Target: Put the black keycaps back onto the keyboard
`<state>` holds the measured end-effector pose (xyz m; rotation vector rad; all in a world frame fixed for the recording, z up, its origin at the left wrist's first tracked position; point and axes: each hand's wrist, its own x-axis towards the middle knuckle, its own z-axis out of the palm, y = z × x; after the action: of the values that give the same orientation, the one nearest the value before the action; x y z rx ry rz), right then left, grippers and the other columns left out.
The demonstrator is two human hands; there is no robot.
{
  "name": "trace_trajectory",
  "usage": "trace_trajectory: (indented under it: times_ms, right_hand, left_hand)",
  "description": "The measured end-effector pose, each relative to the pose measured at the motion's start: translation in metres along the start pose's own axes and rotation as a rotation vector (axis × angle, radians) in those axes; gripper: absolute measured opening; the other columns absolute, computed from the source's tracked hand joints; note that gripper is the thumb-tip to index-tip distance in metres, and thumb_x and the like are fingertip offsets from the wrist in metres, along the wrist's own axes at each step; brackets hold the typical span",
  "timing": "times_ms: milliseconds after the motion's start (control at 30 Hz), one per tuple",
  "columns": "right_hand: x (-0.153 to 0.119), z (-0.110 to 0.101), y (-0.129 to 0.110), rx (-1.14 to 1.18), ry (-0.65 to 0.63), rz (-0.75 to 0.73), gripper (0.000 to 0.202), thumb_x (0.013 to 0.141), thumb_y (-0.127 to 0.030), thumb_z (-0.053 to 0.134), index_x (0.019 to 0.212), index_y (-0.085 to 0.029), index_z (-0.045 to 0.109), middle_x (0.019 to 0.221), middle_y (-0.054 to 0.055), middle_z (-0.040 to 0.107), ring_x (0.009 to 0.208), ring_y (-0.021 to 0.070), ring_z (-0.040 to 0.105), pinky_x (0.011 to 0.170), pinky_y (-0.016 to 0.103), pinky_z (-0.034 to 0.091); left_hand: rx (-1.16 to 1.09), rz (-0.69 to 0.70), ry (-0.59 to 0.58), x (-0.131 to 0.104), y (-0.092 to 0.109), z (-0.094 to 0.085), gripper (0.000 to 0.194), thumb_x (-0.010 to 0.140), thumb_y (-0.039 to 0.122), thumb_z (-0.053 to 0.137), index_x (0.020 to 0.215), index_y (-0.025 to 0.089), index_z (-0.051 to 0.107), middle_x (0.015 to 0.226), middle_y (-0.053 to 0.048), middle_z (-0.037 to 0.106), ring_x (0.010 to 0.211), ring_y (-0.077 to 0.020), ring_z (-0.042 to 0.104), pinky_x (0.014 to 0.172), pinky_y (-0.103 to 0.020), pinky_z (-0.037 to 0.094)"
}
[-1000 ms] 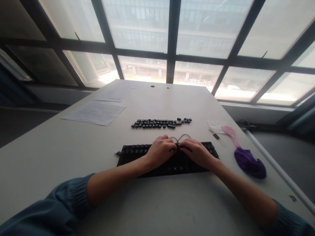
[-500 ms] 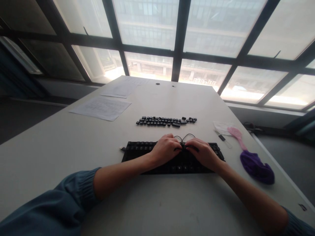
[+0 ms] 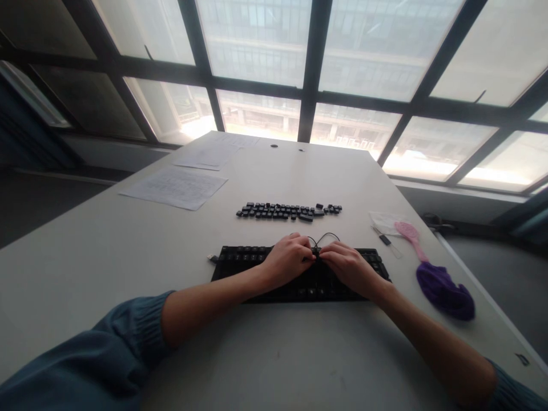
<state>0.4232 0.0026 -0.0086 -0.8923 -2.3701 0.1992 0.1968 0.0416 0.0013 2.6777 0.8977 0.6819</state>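
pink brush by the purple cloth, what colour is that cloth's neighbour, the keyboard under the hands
The keyboard is black, seen best in the head view.

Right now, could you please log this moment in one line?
left hand: at keyboard; right hand: at keyboard; loose keycaps: beyond keyboard; purple cloth: at right

Right grip now more closed

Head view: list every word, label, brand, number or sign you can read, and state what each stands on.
None can be read.
Black keyboard: pale marks on some keys, too small to read.
Loose keycaps: any markings are too small to read.
Nearer paper sheet: faint markings, too blurred to read.
Farther papers: too faint to tell.
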Motion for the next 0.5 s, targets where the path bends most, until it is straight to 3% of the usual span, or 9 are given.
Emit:
trace_trajectory:
  times_ms: [500]
  right_hand:
    - [0.0019,0.0003,-0.0021,-0.020,-0.037,-0.043,0.024,0.102,-0.010,0.044,0.104,-0.019,0.067,0.103,0.011,0.070,0.095,0.0224,0.061,0.081,0.037,0.057]
  left_hand:
    - [-0.043,-0.017,0.012,-0.0013,-0.0021,0.0029,0.013,0.089,0.026,0.072,0.080,0.021,0.079,0.088,-0.003,0.071,0.084,-0.0175,0.058,0.076,-0.029,0.045]
